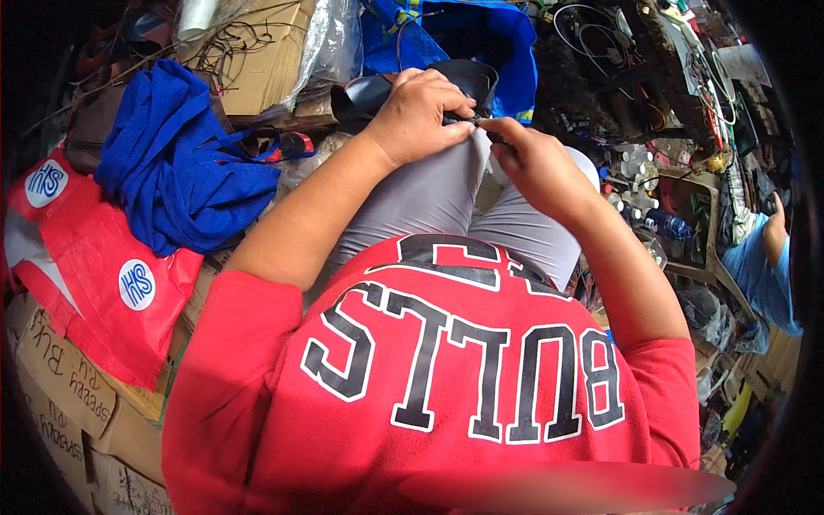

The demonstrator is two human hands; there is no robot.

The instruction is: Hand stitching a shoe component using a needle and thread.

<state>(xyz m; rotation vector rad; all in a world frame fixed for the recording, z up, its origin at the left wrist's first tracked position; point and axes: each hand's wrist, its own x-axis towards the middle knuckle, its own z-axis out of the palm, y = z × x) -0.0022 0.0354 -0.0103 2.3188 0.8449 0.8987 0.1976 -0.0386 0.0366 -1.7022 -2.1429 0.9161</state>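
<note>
left grip (422,112) grasps a black, leather-like piece (474,79) at the knees of gray trousers (412,202); right grip (539,165), curled, meets its near edge, its hold impossible to tell. beyond lies a blue bag (521,64).

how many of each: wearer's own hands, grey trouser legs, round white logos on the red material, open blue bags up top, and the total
Wearer's own hands: 2
Grey trouser legs: 2
Round white logos: 2
Open blue bag: 1
Total: 7
</note>
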